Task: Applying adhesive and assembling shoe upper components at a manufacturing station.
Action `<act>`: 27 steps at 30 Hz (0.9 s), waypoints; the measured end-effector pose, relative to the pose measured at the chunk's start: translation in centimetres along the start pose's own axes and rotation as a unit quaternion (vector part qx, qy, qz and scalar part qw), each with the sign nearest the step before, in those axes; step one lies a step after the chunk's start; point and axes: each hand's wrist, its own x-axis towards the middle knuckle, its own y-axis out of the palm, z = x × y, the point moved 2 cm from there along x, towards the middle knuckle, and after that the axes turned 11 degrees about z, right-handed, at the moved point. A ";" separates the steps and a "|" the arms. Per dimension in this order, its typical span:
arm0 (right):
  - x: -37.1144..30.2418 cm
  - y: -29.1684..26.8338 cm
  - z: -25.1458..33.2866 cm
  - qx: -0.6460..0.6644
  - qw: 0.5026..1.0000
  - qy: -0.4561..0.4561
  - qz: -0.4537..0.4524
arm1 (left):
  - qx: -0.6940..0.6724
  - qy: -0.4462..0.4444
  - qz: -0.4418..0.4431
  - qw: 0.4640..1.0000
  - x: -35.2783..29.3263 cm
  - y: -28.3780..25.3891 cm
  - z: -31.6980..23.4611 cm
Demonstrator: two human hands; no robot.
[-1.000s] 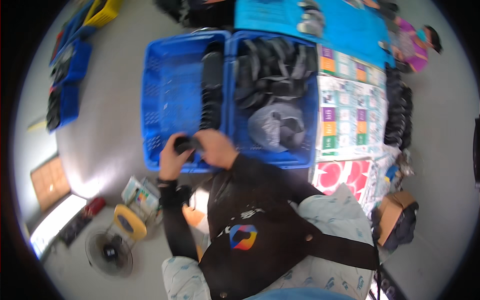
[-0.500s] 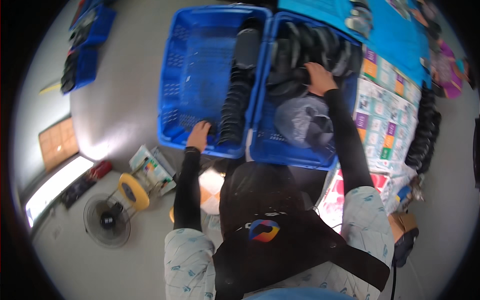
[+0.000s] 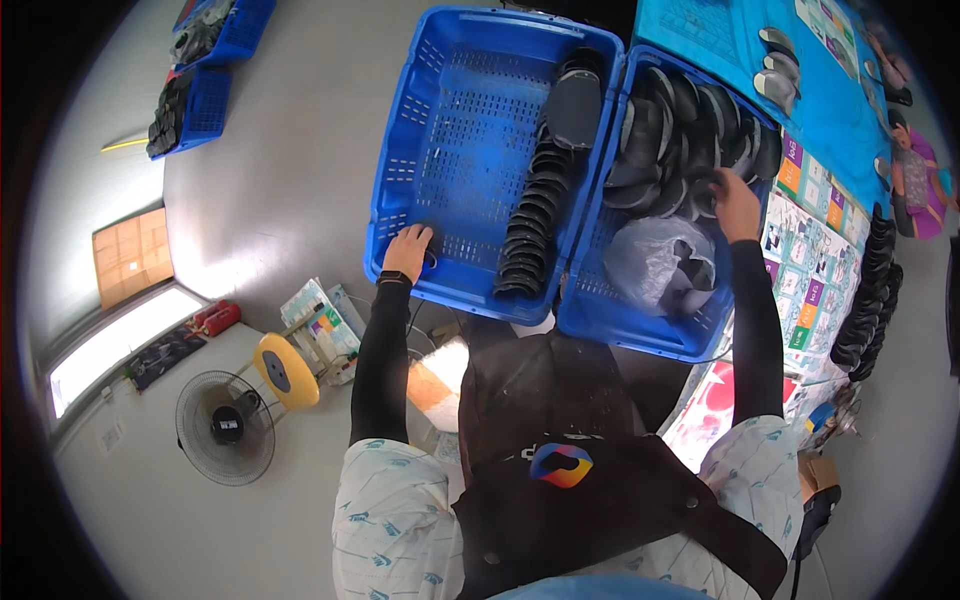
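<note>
Black apron (image 3: pixel 630 515), white patterned shirt (image 3: pixel 392 520), black sleeves (image 3: pixel 380 365)

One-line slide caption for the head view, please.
Left hand at the near-left corner of the left blue basket, right hand at dark curved pieces in the right blue basket.

The head-worn left fisheye camera faces downward from close above, covering the left hand (image 3: pixel 406 252), right hand (image 3: pixel 738 208) and paired blue crates (image 3: pixel 475 150).

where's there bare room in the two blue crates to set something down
Widest: the left crate's floor, between its left wall and the row of black pieces; the left hand borders its near-left corner. A smaller patch: right crate, left of the plastic bag. Crowded: that crate's far end, heaped with dark pieces.
</note>
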 end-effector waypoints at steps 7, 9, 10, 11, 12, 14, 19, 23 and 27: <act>-3.3 -3.7 23.9 0.254 0.956 0.099 -0.112 | -0.021 0.059 -0.008 0.998 -1.2 0.7 4.8; -2.6 -0.4 31.4 0.329 0.937 0.085 -0.087 | -0.077 0.078 0.005 0.994 -0.9 0.3 4.7; -2.0 1.7 34.7 0.336 0.933 0.101 -0.073 | -0.066 0.078 0.002 0.995 -1.3 0.7 5.5; -1.3 4.1 37.5 0.342 0.930 0.118 -0.060 | -0.056 0.069 0.000 0.996 -1.6 1.1 5.8; -0.5 7.3 39.8 0.353 0.927 0.121 -0.043 | -0.060 0.071 -0.010 0.996 -1.6 1.1 6.2; 0.2 13.3 43.2 0.356 0.924 0.138 -0.023 | -0.068 0.082 -0.013 0.994 -1.9 1.4 6.5; 2.3 23.3 48.1 0.354 0.917 0.185 -0.020 | -0.184 0.057 -0.016 0.981 -2.6 0.8 7.3; 2.4 24.9 47.7 0.316 0.921 0.224 -0.039 | -0.208 0.073 -0.026 0.975 -1.6 0.5 6.0; 1.4 20.1 49.2 0.323 0.925 0.168 -0.107 | -0.168 -0.006 -0.019 0.986 -1.9 3.3 8.5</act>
